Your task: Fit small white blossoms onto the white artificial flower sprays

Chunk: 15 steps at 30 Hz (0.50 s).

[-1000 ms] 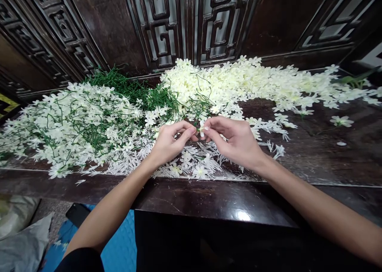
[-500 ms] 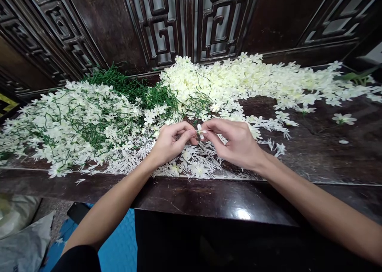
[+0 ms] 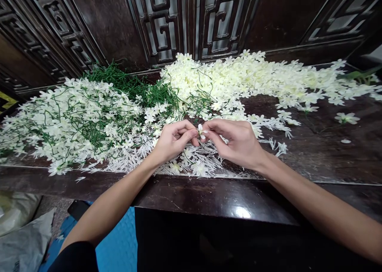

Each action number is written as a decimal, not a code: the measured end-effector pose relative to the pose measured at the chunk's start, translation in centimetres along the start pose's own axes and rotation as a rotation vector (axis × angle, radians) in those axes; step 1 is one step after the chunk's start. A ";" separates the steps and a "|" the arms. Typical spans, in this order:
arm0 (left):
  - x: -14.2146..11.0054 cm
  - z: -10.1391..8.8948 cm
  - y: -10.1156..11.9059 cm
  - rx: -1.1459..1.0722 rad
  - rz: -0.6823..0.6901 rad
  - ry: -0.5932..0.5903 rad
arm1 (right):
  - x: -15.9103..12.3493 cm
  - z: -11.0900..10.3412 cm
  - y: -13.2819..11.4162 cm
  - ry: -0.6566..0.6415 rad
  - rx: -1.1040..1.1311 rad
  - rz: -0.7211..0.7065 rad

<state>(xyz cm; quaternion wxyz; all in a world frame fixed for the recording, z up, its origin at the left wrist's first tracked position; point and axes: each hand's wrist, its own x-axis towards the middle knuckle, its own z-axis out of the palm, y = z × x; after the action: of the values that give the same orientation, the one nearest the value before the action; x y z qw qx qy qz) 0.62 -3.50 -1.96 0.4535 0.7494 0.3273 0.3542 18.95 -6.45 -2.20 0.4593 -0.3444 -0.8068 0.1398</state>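
Observation:
A small white artificial flower (image 3: 201, 131) is pinched between my two hands, over the middle of the dark wooden bench. My left hand (image 3: 176, 140) is closed, its thumb and index fingertips at the flower's left side, where a thin pale strand shows. My right hand (image 3: 235, 141) is closed too, with thumb and forefinger at the right side of the flower. The exact grip points are hidden by the fingertips. Just beneath both hands lie loose white stamen strands (image 3: 205, 154) mixed with a few flower heads.
White flowers on green stems (image 3: 86, 117) form a heap at left. Bare green stems (image 3: 119, 79) lie behind it. A long pile of cream petals (image 3: 253, 75) runs along the carved wooden back (image 3: 167, 25). Sacks (image 3: 26, 232) stand on the floor at lower left.
The flower has turned slightly between my fingertips, and its petals now stand more upright. Both hands stay in almost the same place.

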 end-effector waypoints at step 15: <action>0.0 -0.5 -0.2 0.013 0.039 -0.054 | -0.1 0.1 -0.4 -0.011 0.014 0.045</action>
<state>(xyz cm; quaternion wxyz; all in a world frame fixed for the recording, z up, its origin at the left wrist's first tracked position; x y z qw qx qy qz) 0.14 -3.20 -2.01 0.4505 0.7679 0.3024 0.3406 18.72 -6.79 -2.08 0.4542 -0.3584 -0.8002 0.1576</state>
